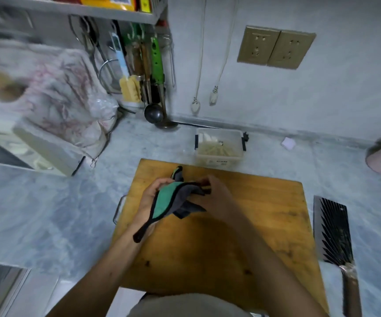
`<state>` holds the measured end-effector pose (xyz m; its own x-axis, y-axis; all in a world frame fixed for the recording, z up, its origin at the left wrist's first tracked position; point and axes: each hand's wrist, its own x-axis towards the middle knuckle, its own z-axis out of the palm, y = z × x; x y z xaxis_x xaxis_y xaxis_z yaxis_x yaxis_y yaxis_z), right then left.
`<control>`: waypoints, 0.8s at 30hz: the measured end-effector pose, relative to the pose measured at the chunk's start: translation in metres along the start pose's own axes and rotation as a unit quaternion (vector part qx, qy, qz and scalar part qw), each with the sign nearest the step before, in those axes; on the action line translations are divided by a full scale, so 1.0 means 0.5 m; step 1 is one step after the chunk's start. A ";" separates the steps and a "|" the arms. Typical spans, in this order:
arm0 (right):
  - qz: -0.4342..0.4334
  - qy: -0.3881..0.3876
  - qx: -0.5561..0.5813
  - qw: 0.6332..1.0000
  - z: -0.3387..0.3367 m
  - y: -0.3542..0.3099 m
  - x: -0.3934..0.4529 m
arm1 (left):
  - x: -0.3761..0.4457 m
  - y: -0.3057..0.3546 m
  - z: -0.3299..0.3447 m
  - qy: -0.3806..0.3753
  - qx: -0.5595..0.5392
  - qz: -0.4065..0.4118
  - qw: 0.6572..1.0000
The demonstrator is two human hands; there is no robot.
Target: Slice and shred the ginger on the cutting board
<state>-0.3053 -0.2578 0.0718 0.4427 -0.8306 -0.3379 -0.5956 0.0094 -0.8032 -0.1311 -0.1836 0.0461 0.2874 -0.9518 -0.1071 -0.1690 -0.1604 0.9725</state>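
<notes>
Both hands work over the far half of the rectangular wooden cutting board (219, 225), and between them is a green and dark grey cloth with black edging (173, 200), possibly a glove; its exact shape is hard to make out where it is bunched. The left hand (153, 195) has its fingers curled round the cloth's near-left part, and the right hand (217, 197) pinches its far-right end, the fingertips partly hidden in the folds. The cloth's long axis runs from near-left, where a narrow black tip hangs over the left wrist, to far-right above the board.

No ginger can be made out on the board. Just beyond the board's far edge stands a clear plastic container with black clips (219, 145) holding pale strips, too blurred to identify.

A broad steel cleaver with a dark handle (335, 243) lies on the grey marble counter (48, 213) just right of the board, blade pointing away, the handle's end cut off by the frame. The board's near edge is hidden behind the person's body.
</notes>
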 end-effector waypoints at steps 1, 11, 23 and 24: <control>0.015 -0.010 0.004 1.000 0.014 -0.010 -0.001 | 0.003 -0.012 -0.030 0.026 0.009 -0.004 1.000; 0.010 0.027 -0.036 0.999 0.115 -0.119 0.015 | 0.186 -0.068 -0.299 0.174 0.330 0.121 0.920; -0.027 0.069 -0.063 0.995 0.169 -0.159 0.004 | 0.216 -0.093 -0.347 0.011 0.378 0.090 0.921; -0.036 0.083 -0.063 0.994 0.164 -0.169 0.001 | 0.203 -0.071 -0.346 0.007 0.349 0.093 0.933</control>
